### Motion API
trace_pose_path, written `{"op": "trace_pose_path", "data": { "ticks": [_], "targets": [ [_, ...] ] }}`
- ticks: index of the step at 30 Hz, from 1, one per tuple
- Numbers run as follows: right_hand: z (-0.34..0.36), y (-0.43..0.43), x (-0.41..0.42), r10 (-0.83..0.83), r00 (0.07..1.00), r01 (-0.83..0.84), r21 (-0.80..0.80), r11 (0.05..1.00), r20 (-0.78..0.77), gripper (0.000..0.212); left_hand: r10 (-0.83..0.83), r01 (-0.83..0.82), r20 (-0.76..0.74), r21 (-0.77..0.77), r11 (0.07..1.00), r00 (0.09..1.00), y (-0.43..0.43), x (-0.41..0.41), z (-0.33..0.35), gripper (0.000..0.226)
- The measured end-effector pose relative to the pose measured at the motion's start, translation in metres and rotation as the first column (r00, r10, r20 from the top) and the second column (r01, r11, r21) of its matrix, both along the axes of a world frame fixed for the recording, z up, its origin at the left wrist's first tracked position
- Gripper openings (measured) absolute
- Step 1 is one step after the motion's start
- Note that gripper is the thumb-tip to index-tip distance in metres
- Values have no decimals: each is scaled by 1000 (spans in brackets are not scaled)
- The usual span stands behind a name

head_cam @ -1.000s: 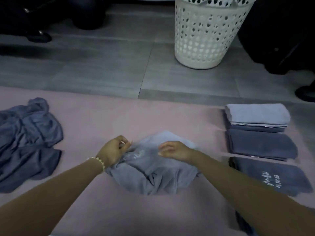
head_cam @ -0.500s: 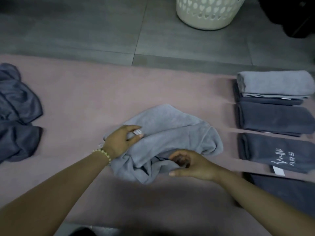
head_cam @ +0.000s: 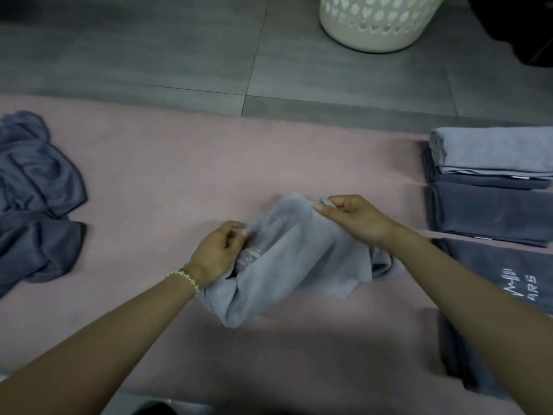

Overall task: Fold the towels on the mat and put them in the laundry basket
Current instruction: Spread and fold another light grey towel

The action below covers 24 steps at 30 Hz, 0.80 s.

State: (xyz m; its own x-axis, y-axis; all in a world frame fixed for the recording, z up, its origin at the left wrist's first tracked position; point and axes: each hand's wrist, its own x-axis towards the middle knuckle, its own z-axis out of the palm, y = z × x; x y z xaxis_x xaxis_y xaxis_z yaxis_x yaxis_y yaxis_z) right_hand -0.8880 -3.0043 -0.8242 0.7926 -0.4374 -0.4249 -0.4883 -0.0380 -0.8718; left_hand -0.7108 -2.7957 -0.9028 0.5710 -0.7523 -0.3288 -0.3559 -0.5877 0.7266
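Two hands had hold of one crumpled light grey towel [head_cam: 299,259] at the middle of the pink mat [head_cam: 179,163] on my feed. The left hand [head_cam: 217,253], with a beaded bracelet [head_cam: 187,277] at its wrist, curled its fingers round the towel's left edge, close to some pale lettering on the cloth. The right hand [head_cam: 356,218] pinched a corner at the towel's far right end between thumb and forefinger, its other fingers curled in.

The white laundry basket [head_cam: 380,28] stood on the grey tiled floor [head_cam: 149,55] beyond the mat, well apart from both hands. I saw only its lower wall with heart-shaped holes, and I could not tell what lay inside it.

Along the mat's right side I saw folded towels in a row: a light grey folded towel [head_cam: 493,151] resting on a dark folded towel [head_cam: 484,182], then a dark grey folded towel [head_cam: 490,214], then a dark towel with white lettering [head_cam: 508,271] just beside the right forearm. A heap of unfolded dark blue-grey towels [head_cam: 36,199] lay at the mat's left edge.
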Motion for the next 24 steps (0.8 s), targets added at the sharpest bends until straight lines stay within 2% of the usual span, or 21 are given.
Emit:
{"op": "trace_pose_path", "data": {
  "ticks": [2, 5, 7, 9, 11, 15, 17, 18, 19, 21, 22, 24],
  "targets": [
    [-22, -4, 28, 55, 998, -58, -171, 984, -23, 39, 148, -148, -7, 62, 987, 989, -6, 8, -5, 42],
    [-54, -3, 66, 91, 996, -94, -309, 946, -27, 35, 233, -232, 3, 77, 970, 973, -14, 20, -14, 37],
    [-64, 0, 81, 100, 990, -128, -319, 939, -102, 34, 244, -238, -46, 113, 965, 969, -15, 23, -12, 29],
    [-70, 3, 83, 125, 983, -156, -250, 956, -135, 39, 209, -195, -118, 119, 974, 971, -13, 24, -6, 33],
    [-66, 5, 80, 69, 994, -85, -218, 972, -83, 46, 209, -198, -213, 73, 978, 954, -8, 23, 1, 34],
    [-36, 10, 43, -141, 972, 191, -286, 939, 186, 45, 174, -227, -311, -145, 963, 935, -2, 18, 29, 36],
    [-22, 11, 8, -177, 951, 245, -267, 932, 253, 44, 88, -163, -370, -177, 971, 925, 1, 14, 42, 41],
    [-21, 11, -13, -159, 961, 212, -234, 949, 225, 45, 12, -71, -377, -143, 987, 926, 3, 11, 47, 41],
    [-23, 13, -33, -117, 981, 147, -197, 969, 157, 50, -83, 55, -378, -83, 995, 922, 4, 8, 48, 35],
    [-40, 15, -67, 44, 999, -48, -181, 982, -24, 76, -251, 286, -375, 41, 957, 893, 5, 0, 46, 23],
    [-51, 16, -79, 119, 990, -131, -207, 970, -71, 85, -295, 340, -359, 68, 938, 885, 4, -3, 44, 22],
    [-65, 19, -92, 169, 983, -181, -260, 948, -69, 86, -266, 295, -301, 56, 954, 916, -1, -8, 38, 19]
  ]
}}
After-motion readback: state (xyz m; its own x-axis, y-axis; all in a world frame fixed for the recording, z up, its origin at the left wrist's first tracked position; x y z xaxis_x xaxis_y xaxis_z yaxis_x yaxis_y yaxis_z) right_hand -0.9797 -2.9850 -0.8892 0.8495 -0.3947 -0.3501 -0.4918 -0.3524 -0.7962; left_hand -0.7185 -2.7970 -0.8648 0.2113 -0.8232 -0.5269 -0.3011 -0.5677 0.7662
